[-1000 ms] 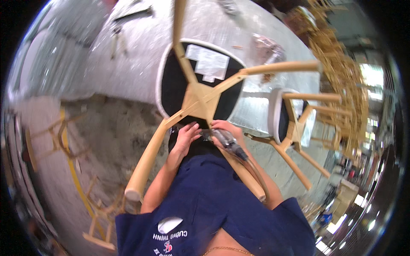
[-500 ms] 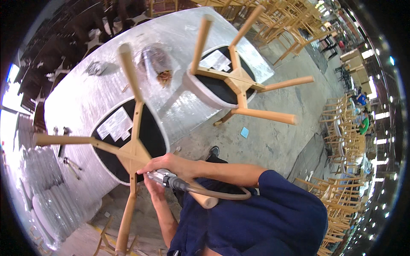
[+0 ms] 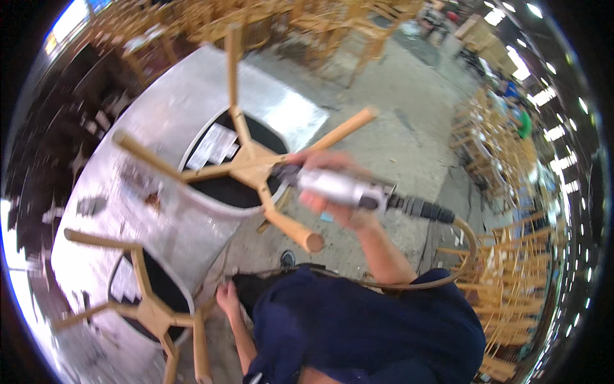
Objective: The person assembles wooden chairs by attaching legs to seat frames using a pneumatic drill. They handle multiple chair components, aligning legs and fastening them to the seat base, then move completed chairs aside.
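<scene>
My right hand (image 3: pixel 339 189) is wrapped around a silver air screwdriver (image 3: pixel 342 189) with a tan hose (image 3: pixel 472 246) at its back end. The tool's tip is close to the wooden crosspiece (image 3: pixel 252 168) of an upturned chair; motion blur hides whether it touches. Low at the left, my left hand (image 3: pixel 228 297) is closed beside a leg of a second upturned chair (image 3: pixel 153 313); anything in its fingers is too small to make out. Both chairs have black undersides, white paper labels and four-legged wooden frames, and they rest on a plastic-wrapped table (image 3: pixel 192 70).
A clear bag with small brown pieces (image 3: pixel 152 200) and a crumpled wrapper (image 3: pixel 91 205) lie on the table. Stacked wooden chairs (image 3: pixel 511 294) stand at the right, with more at the back. A blue scrap (image 3: pixel 327 217) is on the concrete floor. People sit far right.
My right hand has carried the screwdriver from the near chair to the far one. My left hand has come off the near chair's crosspiece and dropped lower. The view has swung.
</scene>
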`<action>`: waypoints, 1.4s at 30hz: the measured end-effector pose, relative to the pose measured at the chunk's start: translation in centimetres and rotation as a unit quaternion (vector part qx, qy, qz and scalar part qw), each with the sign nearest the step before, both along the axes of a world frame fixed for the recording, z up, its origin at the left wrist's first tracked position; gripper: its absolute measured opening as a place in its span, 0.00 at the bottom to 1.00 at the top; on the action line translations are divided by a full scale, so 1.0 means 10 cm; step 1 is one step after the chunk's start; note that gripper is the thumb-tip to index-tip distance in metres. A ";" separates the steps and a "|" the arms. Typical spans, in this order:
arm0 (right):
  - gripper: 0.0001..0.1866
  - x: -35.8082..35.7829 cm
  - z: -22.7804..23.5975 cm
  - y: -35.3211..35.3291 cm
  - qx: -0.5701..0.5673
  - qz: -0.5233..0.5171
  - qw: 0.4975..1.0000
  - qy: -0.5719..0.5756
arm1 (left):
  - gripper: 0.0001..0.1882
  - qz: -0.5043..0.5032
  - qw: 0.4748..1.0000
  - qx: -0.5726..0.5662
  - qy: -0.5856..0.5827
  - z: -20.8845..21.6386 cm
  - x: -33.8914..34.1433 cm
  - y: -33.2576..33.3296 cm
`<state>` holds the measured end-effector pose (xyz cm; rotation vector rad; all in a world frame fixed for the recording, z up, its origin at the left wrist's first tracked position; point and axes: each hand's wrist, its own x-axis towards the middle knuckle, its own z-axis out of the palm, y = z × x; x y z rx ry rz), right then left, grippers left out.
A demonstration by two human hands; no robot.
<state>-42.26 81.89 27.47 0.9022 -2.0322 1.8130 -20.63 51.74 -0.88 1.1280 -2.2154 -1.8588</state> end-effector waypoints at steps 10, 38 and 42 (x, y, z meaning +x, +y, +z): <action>0.35 -0.69 -1.74 -0.56 -0.074 -0.051 0.935 -0.342 | 0.40 -0.196 0.979 -0.036 0.037 -0.14 -2.30 0.39; 0.23 -0.82 -2.07 -0.83 0.122 -0.090 0.933 -0.326 | 0.43 -0.295 0.943 -0.145 -0.048 -0.47 -2.83 0.75; 0.23 -0.74 -2.12 -0.84 0.110 -0.121 0.938 -0.307 | 0.41 -0.306 0.938 -0.131 -0.091 -0.40 -2.88 0.83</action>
